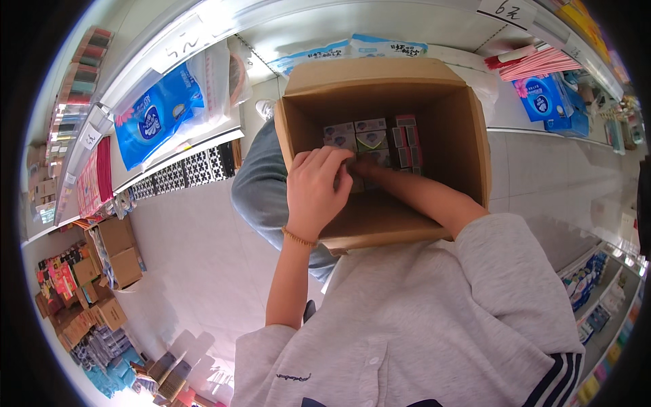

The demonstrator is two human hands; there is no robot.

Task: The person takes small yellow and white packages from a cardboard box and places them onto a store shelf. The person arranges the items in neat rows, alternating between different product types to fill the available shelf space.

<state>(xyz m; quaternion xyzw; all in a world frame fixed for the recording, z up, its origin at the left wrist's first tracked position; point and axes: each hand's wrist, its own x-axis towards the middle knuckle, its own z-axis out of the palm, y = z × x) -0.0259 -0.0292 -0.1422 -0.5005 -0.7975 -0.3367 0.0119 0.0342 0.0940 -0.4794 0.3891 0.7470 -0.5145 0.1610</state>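
An open cardboard carton (412, 211) stands right in front of me, its top flaps folded outward. Small packaged boxes (371, 125) in pale wrapping sit in rows at its bottom, with pink-edged boxes (406, 140) to their right. My left hand (318, 185) is over the carton's left side, fingers bent; whether anything is between them is hidden. Deep inside the carton, my right hand (363, 165) reaches down among the pale boxes. It is in shadow and partly behind my left fingers, so its grip does not show.
Shelves with handwritten price tags (180, 43) curve around the front. Blue tissue packs lie on the left shelf (157, 117) and the right shelf (541, 99). Cardboard boxes (119, 249) stack at the left on the tiled floor (188, 264). My knee (259, 175) is beside the carton.
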